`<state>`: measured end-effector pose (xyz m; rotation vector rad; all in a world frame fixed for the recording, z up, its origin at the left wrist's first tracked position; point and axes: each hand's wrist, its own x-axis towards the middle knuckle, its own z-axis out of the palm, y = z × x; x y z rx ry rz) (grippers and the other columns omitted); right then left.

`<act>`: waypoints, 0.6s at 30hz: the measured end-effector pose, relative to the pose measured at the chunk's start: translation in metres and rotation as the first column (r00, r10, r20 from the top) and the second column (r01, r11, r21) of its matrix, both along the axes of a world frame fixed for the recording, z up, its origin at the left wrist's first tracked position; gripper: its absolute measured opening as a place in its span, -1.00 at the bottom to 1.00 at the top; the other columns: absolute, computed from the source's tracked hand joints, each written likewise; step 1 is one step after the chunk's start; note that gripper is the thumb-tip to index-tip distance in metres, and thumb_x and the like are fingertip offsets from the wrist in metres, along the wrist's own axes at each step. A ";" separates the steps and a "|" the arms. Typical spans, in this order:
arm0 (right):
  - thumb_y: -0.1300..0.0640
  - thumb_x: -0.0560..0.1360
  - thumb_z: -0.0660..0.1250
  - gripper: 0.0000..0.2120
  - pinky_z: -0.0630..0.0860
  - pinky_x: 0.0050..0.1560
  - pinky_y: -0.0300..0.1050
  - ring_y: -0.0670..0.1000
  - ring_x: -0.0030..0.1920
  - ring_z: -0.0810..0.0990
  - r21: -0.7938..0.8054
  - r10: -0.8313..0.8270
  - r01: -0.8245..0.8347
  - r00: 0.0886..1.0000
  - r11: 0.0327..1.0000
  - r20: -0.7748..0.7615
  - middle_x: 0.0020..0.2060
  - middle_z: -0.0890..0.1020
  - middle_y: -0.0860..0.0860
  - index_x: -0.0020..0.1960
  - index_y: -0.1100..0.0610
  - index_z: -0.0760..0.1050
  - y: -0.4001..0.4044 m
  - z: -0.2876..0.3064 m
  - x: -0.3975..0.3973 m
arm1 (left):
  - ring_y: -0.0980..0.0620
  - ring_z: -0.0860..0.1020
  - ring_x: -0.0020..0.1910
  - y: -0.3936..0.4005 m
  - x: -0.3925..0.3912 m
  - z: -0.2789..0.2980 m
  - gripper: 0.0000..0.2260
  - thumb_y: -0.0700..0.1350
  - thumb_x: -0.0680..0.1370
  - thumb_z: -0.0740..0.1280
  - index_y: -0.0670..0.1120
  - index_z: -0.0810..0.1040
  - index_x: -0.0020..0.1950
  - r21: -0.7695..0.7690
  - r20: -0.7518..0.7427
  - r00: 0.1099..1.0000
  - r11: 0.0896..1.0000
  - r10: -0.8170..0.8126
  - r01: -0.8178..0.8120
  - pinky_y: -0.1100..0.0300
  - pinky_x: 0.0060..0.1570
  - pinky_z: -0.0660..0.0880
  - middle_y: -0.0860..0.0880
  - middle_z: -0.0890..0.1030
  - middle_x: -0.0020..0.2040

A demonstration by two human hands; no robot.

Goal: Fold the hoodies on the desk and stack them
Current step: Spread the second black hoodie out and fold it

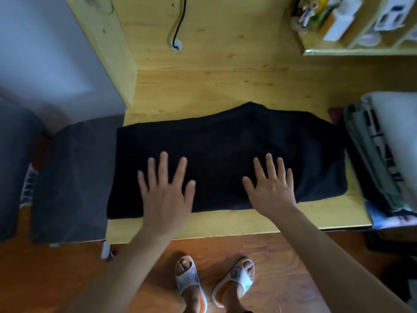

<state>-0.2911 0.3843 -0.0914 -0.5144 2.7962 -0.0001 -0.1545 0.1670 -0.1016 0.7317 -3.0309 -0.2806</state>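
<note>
Pine table (225,86), wood floor below; contents as follows.

Hoodie (225,141): black, folded to a wide band, lying flat across the table's middle, its left end reaching the table's left edge, its right end just beside the stack.

Left hand (167,193): palm down on the hoodie's near left part, fingers (163,168) spread flat, gripping nothing.

Right hand (273,188): palm down on the hoodie's near right part, fingers splayed and flat, gripping nothing.

Stack (388,154): folded garments, grey on top, pale green and black-patterned layers beneath, at the table's right end.

Grey cloth (74,177): hanging off the table's left side.

Shelf unit (361,50): far right corner; compartments hold white boxes and small items too blurred to identify.

Cable (179,26): black, running down the back panel into a white grommet.

Slippers (214,283): white, on the person's feet.
</note>
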 end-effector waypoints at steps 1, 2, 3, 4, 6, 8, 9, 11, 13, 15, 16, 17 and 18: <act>-0.32 0.61 -0.14 -0.31 -0.16 0.58 0.23 0.20 0.61 -0.21 -0.021 0.015 -0.016 1.000 1.000 -0.018 0.63 -0.13 0.06 0.64 -0.03 -0.06 -0.009 0.004 0.000 | -0.22 -0.01 0.65 0.015 0.009 -0.005 -0.45 0.28 0.69 -0.10 0.17 0.01 0.67 0.032 0.041 0.998 0.999 -0.046 0.044 -0.27 0.58 -0.05 -0.12 0.04 0.68; -0.30 0.63 -0.10 -0.34 -0.16 0.57 0.23 0.20 0.61 -0.21 -0.061 0.058 -0.063 0.996 0.996 -0.071 0.63 -0.11 0.07 0.64 -0.03 -0.05 -0.018 0.007 0.001 | -0.20 0.00 0.65 0.025 0.014 -0.012 -0.43 0.32 0.68 -0.15 0.18 -0.03 0.67 0.059 0.085 0.994 0.996 -0.074 0.069 -0.26 0.59 -0.01 -0.11 0.07 0.68; -0.28 0.64 -0.08 -0.36 -0.16 0.57 0.22 0.20 0.61 -0.19 -0.100 0.109 -0.123 0.985 0.987 -0.134 0.63 -0.08 0.07 0.63 -0.03 -0.03 -0.027 0.010 0.003 | -0.18 0.00 0.65 0.029 0.015 -0.017 -0.42 0.34 0.66 -0.19 0.19 -0.07 0.67 0.084 0.127 0.989 0.994 -0.080 0.070 -0.24 0.59 0.01 -0.10 0.07 0.67; -0.25 0.65 -0.07 -0.38 -0.15 0.58 0.22 0.18 0.62 -0.18 -0.118 0.153 -0.176 0.972 0.977 -0.181 0.63 -0.05 0.06 0.63 -0.03 -0.02 -0.034 0.009 0.004 | -0.17 -0.01 0.65 0.026 0.015 -0.021 -0.41 0.36 0.66 -0.22 0.19 -0.08 0.67 0.103 0.148 0.986 0.993 -0.070 0.055 -0.21 0.60 0.00 -0.09 0.07 0.67; -0.25 0.66 -0.14 -0.39 -0.12 0.59 0.21 0.15 0.62 -0.17 -0.074 0.208 -0.220 0.967 0.973 -0.145 0.64 -0.04 0.04 0.64 -0.04 -0.03 -0.037 -0.002 0.002 | -0.14 -0.02 0.66 0.013 0.015 -0.020 -0.40 0.35 0.65 -0.26 0.20 -0.02 0.66 0.146 0.152 0.988 0.989 -0.017 -0.006 -0.18 0.60 -0.03 -0.06 0.07 0.68; -0.27 0.64 -0.22 -0.37 -0.14 0.59 0.18 0.12 0.62 -0.17 0.014 0.202 -0.201 0.979 0.979 -0.042 0.64 -0.04 0.02 0.64 -0.04 -0.07 -0.033 -0.013 0.001 | -0.19 -0.04 0.65 -0.005 0.027 -0.018 -0.43 0.34 0.66 -0.20 0.20 0.06 0.65 0.150 0.174 0.976 0.976 0.129 -0.156 -0.21 0.59 -0.04 -0.08 0.05 0.68; -0.27 0.64 -0.23 -0.37 -0.15 0.60 0.17 0.11 0.62 -0.16 0.027 0.192 -0.191 0.981 0.981 -0.031 0.64 -0.03 0.02 0.64 -0.04 -0.07 -0.031 -0.016 0.000 | -0.24 -0.05 0.64 -0.017 0.036 -0.019 -0.43 0.34 0.65 -0.13 0.21 0.05 0.65 0.135 0.209 0.951 0.957 0.226 -0.257 -0.24 0.57 -0.04 -0.11 0.02 0.68; -0.27 0.64 -0.22 -0.37 -0.15 0.60 0.16 0.10 0.62 -0.14 0.008 0.194 -0.194 0.980 0.981 -0.039 0.64 -0.02 0.01 0.64 -0.03 -0.07 -0.029 -0.016 0.008 | -0.31 0.05 0.61 -0.040 0.062 -0.017 -0.36 0.36 0.62 -0.01 0.18 -0.04 0.66 0.185 0.289 0.871 0.869 0.398 -0.459 -0.28 0.53 0.10 -0.19 0.03 0.66; -0.26 0.64 -0.20 -0.37 -0.15 0.60 0.15 0.08 0.62 -0.12 -0.019 0.191 -0.191 0.981 0.981 -0.027 0.63 -0.01 0.00 0.64 -0.04 -0.08 -0.024 -0.012 0.026 | -0.33 0.24 0.52 -0.049 0.082 -0.011 -0.24 0.36 0.59 0.13 0.05 -0.04 0.66 0.311 0.295 0.825 0.768 0.482 -0.560 -0.27 0.45 0.30 -0.28 0.20 0.58; -0.24 0.65 -0.18 -0.38 -0.15 0.60 0.14 0.07 0.62 -0.13 0.002 0.172 -0.172 0.985 0.985 0.004 0.64 -0.01 0.00 0.64 -0.04 -0.08 -0.016 -0.009 0.046 | -0.35 0.30 0.46 -0.039 0.092 0.002 -0.19 0.29 0.57 0.28 -0.11 0.06 0.63 0.322 0.243 0.814 0.748 0.527 -0.580 -0.26 0.40 0.34 -0.31 0.32 0.50; -0.23 0.65 -0.16 -0.39 -0.15 0.60 0.15 0.08 0.62 -0.13 0.013 0.160 -0.161 0.987 0.987 0.017 0.64 -0.02 0.01 0.64 -0.02 -0.08 -0.015 -0.007 0.052 | -0.35 0.29 0.47 -0.031 0.092 0.009 -0.19 0.24 0.57 0.34 -0.15 0.08 0.63 0.314 0.220 0.803 0.739 0.553 -0.595 -0.26 0.40 0.32 -0.31 0.31 0.50; -0.20 0.66 -0.13 -0.40 -0.14 0.60 0.14 0.09 0.62 -0.14 -0.015 0.140 -0.139 0.990 0.990 0.035 0.64 -0.03 0.01 0.64 0.00 -0.07 -0.017 -0.002 0.055 | -0.33 0.26 0.48 -0.023 0.091 0.016 -0.19 0.19 0.56 0.38 -0.15 0.08 0.63 0.333 0.200 0.774 0.701 0.601 -0.630 -0.25 0.40 0.32 -0.30 0.27 0.52; -0.17 0.68 -0.09 -0.41 -0.14 0.60 0.09 0.07 0.62 -0.16 -0.116 0.104 -0.096 0.992 0.989 0.070 0.64 -0.04 0.00 0.64 0.01 -0.06 -0.023 0.005 0.057 | -0.32 0.26 0.49 -0.017 0.090 0.020 -0.17 0.15 0.55 0.42 -0.11 0.06 0.64 0.401 0.179 0.720 0.619 0.670 -0.676 -0.25 0.40 0.33 -0.28 0.23 0.54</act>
